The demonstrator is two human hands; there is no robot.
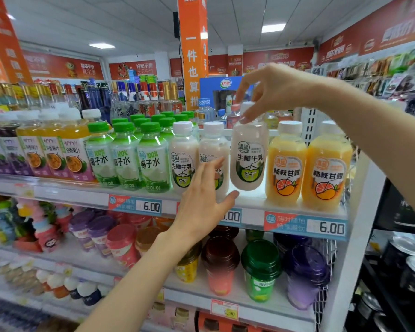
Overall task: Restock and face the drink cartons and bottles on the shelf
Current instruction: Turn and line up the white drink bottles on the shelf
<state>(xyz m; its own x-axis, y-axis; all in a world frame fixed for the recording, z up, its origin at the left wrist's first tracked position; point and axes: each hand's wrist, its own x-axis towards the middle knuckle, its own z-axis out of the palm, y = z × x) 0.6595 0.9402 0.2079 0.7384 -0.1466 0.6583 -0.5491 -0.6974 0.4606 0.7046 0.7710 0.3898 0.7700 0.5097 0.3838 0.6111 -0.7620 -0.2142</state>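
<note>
Nearest, left hand (pixel 201 202) holds straight, spread fingers just before a shelved coconut milk bottle (pixel 213 149); I cannot tell if they touch. Right hand (pixel 271 92) pinches the cap of the lifted milk bottle (pixel 248 154), which hangs below its fingertips, beside the orange bottles (pixel 285 164). Full and smooth, it likely swings heavily; gripping the body seems steadier.

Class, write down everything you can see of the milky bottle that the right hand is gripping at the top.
The milky bottle is clear plastic filled with pale pinkish-white drink, under a white cap pinched from above by the right hand. Its label shows black characters and a cow on green. It hangs slightly tilted, apparently off the shelf, between a matching bottle and the orange bottles. The left hand is open near its base.
</note>
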